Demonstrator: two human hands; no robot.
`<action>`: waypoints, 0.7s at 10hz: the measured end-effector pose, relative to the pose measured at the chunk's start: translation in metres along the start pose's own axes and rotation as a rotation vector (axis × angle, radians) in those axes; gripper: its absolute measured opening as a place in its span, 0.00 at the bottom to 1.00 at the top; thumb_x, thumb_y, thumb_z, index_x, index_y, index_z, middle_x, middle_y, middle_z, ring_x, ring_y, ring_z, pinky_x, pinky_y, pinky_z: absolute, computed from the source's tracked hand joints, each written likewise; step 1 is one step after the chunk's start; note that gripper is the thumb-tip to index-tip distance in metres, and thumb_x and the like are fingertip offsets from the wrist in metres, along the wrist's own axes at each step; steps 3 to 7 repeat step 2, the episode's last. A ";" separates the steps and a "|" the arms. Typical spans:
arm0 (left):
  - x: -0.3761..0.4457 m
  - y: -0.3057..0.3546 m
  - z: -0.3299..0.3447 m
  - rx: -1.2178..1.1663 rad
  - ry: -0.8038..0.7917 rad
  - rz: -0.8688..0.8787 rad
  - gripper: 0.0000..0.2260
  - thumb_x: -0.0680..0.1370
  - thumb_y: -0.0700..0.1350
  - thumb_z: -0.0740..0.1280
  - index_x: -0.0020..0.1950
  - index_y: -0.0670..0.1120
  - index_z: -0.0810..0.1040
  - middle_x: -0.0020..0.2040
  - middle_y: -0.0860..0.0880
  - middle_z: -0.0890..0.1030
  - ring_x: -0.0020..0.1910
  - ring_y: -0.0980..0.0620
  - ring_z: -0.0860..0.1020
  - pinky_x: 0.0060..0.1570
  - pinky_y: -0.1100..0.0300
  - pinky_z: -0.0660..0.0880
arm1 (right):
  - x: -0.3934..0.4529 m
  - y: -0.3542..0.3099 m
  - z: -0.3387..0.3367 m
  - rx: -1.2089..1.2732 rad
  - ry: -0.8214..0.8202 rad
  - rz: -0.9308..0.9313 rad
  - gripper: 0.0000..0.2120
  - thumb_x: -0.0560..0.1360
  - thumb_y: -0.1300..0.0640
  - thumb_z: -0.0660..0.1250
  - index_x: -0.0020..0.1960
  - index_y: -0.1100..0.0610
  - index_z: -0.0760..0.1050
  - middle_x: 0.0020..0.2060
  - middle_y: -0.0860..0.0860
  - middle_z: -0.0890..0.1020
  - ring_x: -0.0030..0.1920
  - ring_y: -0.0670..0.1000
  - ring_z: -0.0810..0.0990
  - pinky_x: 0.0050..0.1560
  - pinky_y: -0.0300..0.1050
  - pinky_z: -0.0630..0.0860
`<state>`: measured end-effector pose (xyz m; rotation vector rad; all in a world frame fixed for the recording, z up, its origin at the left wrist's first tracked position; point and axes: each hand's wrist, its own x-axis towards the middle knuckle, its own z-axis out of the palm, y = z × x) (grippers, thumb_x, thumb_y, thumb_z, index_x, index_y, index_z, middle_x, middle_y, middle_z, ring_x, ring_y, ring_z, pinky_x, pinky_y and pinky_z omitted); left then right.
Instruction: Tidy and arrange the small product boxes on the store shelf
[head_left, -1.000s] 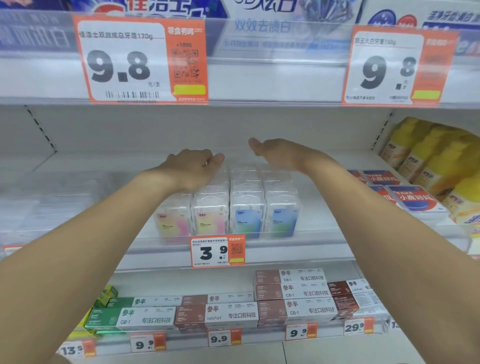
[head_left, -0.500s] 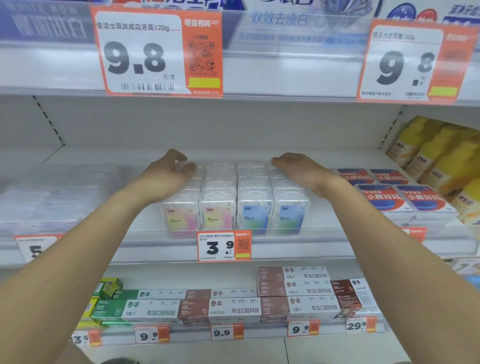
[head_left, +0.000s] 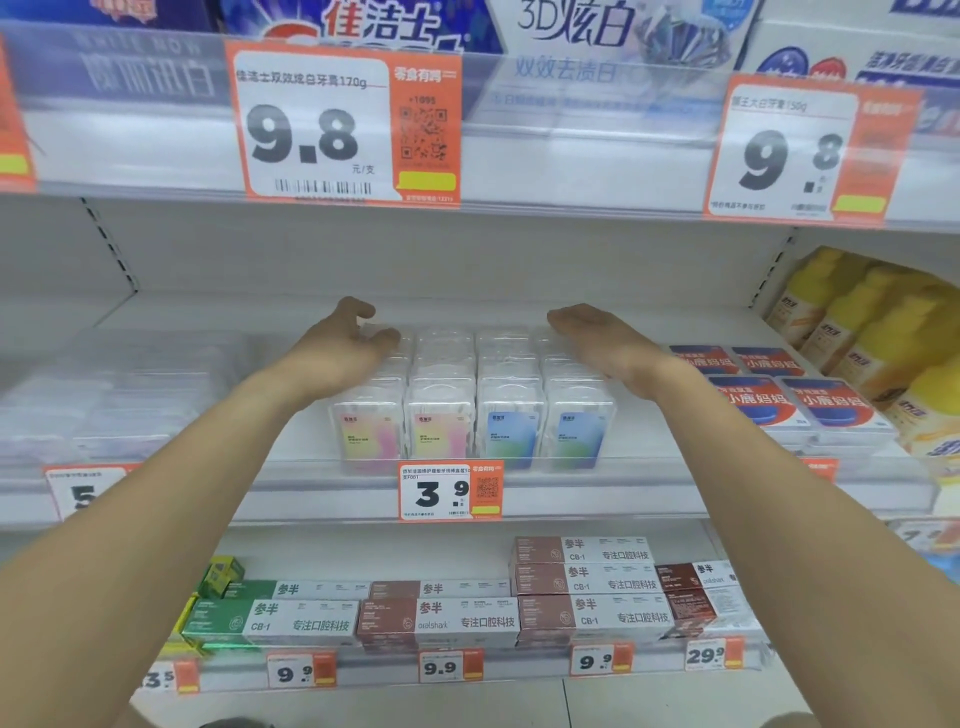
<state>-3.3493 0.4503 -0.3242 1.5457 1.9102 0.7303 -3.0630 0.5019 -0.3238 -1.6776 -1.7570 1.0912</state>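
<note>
Both hands are reaching into the middle shelf, well apart from each other, bracketing the block of small product boxes (head_left: 470, 410). Left hand (head_left: 343, 345) sits at the block's left rear with its fingers loosely curved and the thumb touching the top of a back box, not really gripping anything as far as I can tell. Right hand (head_left: 597, 338) is flat and straight-fingered along the right side of the block, like it's about to squeeze the rows together. Closest to the camera, on the lower shelf, are the long toothpaste cartons (head_left: 436, 618), then the 3.9 price tag (head_left: 449, 491) on the shelf lip, then the four clear boxes fronting their rows, pink ones left, blue ones right. Off to the right are the red-and-blue packs (head_left: 795, 405) and the yellow bottles (head_left: 872, 332). My worry: these clear boxes look light and slick, so an uneven push could knock a row crooked or tip the front ones over the lip. The right wrist is also near those red-and-blue packs and might nudge them.
</note>
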 end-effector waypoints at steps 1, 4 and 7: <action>-0.001 0.002 -0.004 -0.090 0.025 0.017 0.23 0.78 0.55 0.64 0.71 0.51 0.65 0.64 0.49 0.74 0.54 0.47 0.77 0.52 0.58 0.70 | -0.001 0.000 -0.009 0.068 0.075 -0.021 0.12 0.81 0.45 0.58 0.61 0.47 0.72 0.59 0.46 0.77 0.53 0.50 0.76 0.42 0.41 0.72; -0.013 0.009 -0.010 -0.045 0.123 0.083 0.21 0.78 0.54 0.65 0.69 0.50 0.67 0.65 0.47 0.74 0.57 0.47 0.76 0.51 0.58 0.69 | -0.007 0.005 -0.017 0.086 0.263 -0.095 0.15 0.80 0.52 0.59 0.58 0.59 0.77 0.59 0.57 0.81 0.56 0.59 0.79 0.55 0.51 0.76; -0.013 0.009 -0.010 -0.045 0.123 0.083 0.21 0.78 0.54 0.65 0.69 0.50 0.67 0.65 0.47 0.74 0.57 0.47 0.76 0.51 0.58 0.69 | -0.007 0.005 -0.017 0.086 0.263 -0.095 0.15 0.80 0.52 0.59 0.58 0.59 0.77 0.59 0.57 0.81 0.56 0.59 0.79 0.55 0.51 0.76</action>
